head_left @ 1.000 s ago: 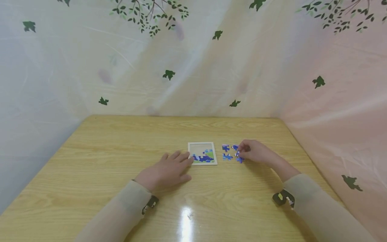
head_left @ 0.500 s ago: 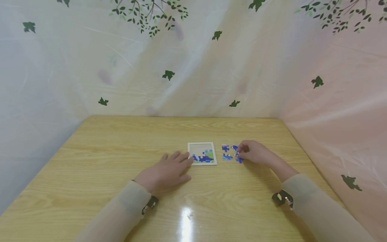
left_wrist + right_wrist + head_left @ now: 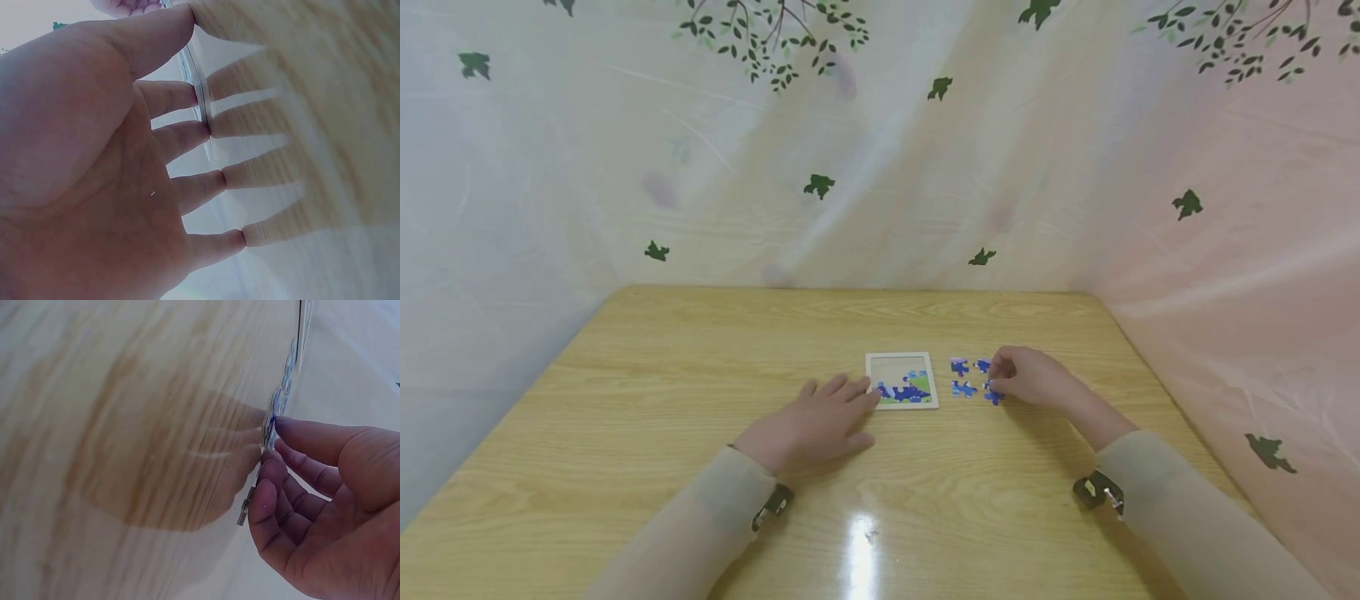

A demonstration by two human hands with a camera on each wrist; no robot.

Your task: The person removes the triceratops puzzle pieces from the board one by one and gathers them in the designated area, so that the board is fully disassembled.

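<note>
A white-framed jigsaw puzzle (image 3: pixel 907 407) lies on the table, its lower part filled with a dark blue dinosaur picture and green. My left hand (image 3: pixel 816 421) lies spread, its fingertips at the frame's left side; in the left wrist view the fingers (image 3: pixel 181 136) are straight and touch down at the frame edge and table. To the right of the frame sit loose blue pieces, among them an upper left piece (image 3: pixel 959 367) and a lower left piece (image 3: pixel 964 389). My right hand (image 3: pixel 1033 377) pinches the lower right puzzle piece (image 3: pixel 994 397) between thumb and curled fingers, low at the tabletop.
Another blue piece (image 3: pixel 982 366) lies just beyond the right fingertips. The wooden table (image 3: pixel 737 333) ends at a leaf-printed curtain (image 3: pixel 887 167) behind and on the sides. A bright reflection shows on the table's near part.
The right hand and the lower right piece have shifted only slightly, a little to the left. The left hand and the frame stay in place.
</note>
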